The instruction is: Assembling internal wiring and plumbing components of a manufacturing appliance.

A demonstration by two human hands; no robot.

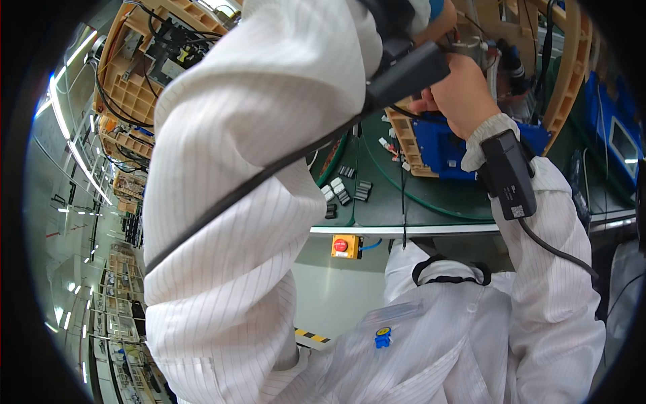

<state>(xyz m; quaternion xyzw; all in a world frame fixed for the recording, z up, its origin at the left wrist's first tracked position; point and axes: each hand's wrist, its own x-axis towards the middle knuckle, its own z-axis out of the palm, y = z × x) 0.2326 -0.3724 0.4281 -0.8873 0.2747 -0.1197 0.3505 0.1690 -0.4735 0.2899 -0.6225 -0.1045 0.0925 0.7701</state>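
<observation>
My left arm crosses the head view in a white striped sleeve. At the top edge, my left hand (441, 25) reaches into a tan ribbed frame (570, 74); its fingers are hidden. Close beside it, my right hand (464, 94) has curled fingers, closed near a silvery metal part (471, 47) inside the frame. Whatever lies in those fingers is out of sight. A black device is strapped at each wrist, each trailing a cable. Below the right hand, a blue box-shaped unit (445, 149) sits in the lower part of the frame.
Small black and white connector blocks (343, 188) lie on the green-topped bench (431, 205). A red stop button on a yellow box (345, 246) hangs under its edge. A blue device with a screen (616, 135) stands right. More tan frames (131, 91) line the left.
</observation>
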